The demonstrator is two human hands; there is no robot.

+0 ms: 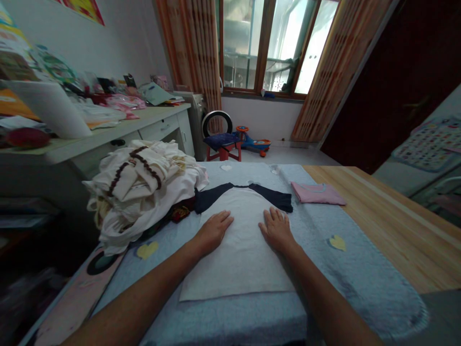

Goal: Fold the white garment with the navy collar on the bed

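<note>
The left hand (213, 232) and right hand (276, 229) lie open and flat, grasping nothing, on a navy-sleeved white shirt (237, 269) spread on a blue mat (360, 283).

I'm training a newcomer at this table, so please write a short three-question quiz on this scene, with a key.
1. What do the left hand and right hand rest on?
2. True or false: the folded pink garment lies nearer the right hand than the left hand.
3. Where is the heap of white clothes? A: left of the left hand. B: right of the right hand. C: on the windowsill.

Key: 1. A white shirt with navy sleeves. 2. True. 3. A.
</note>
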